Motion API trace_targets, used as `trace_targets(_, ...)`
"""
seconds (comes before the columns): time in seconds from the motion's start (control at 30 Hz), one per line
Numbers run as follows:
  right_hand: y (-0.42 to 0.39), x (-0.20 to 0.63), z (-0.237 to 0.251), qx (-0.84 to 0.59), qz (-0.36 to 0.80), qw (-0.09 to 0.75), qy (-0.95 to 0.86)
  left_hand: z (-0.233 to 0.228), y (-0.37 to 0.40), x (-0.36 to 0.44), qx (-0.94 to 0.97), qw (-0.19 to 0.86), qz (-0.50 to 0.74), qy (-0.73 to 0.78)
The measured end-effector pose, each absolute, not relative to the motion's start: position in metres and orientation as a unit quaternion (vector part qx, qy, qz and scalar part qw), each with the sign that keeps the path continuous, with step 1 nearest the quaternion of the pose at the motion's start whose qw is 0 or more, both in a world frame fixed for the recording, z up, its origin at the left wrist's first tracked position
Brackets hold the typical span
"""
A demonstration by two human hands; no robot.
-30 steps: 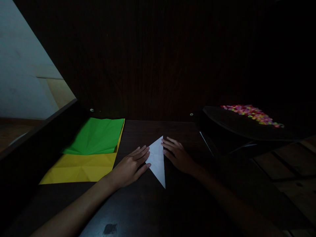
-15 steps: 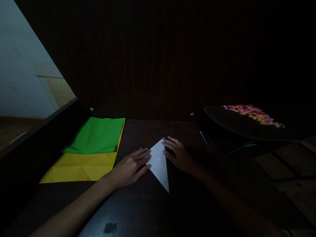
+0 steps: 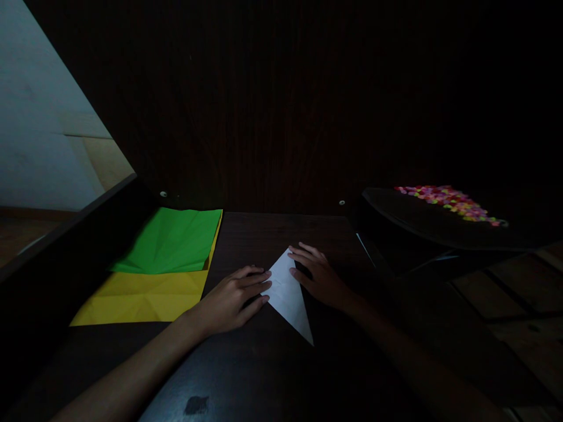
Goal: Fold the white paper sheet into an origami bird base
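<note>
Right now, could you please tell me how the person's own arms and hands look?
The bare left hand and bare right hand have slender fingers, with no gloves, rings or bracelets visible. Neither the left forearm nor the shadowed right forearm shows a sleeve.

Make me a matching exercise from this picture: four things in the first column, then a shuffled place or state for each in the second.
Things
1. white paper
2. green sheet
3. yellow sheet
4. multicoloured cluster

Places and states
A. partly covered by another sheet
B. on a dark surface with a curved edge, far to the right
C. lying over another sheet
D. between the left grip and the right grip

Right pairs: 1-D, 2-C, 3-A, 4-B
</note>
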State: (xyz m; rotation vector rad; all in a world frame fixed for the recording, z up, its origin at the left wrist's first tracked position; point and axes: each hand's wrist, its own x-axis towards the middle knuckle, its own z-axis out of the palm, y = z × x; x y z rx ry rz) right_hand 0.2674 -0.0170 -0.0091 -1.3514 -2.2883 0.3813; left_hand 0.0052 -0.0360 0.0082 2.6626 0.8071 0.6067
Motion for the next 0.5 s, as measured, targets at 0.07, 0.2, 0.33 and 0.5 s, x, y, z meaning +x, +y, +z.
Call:
trace_targets(0.07, -0.0169, 0.2673, -0.0087, -0.491, 0.141, 0.221, -0.831, 0.0100, -0.0365, 0.0054, 0.920, 0.168, 0.217, 0.279)
trace_targets(0.2, -0.0163, 0.2669, -0.0077, -0.485, 0.144, 0.217, -0.835, 0.0136, -0.0384, 0.0063, 0.908, 0.215, 0.232, 0.273)
trace_targets(0.33, -0.0166, 0.2668, -0.0061, -0.485, 0.146, 0.208, -0.837, 0.0145, -0.0402, 0.0069, 0.900, 0.232, 0.232, 0.286)
trace_targets(0.5, -0.0179, 0.2669, -0.0042, -0.477, 0.145, 0.195, -0.844, 0.0119, -0.0398, 0.0066, 0.897, 0.229, 0.241, 0.290)
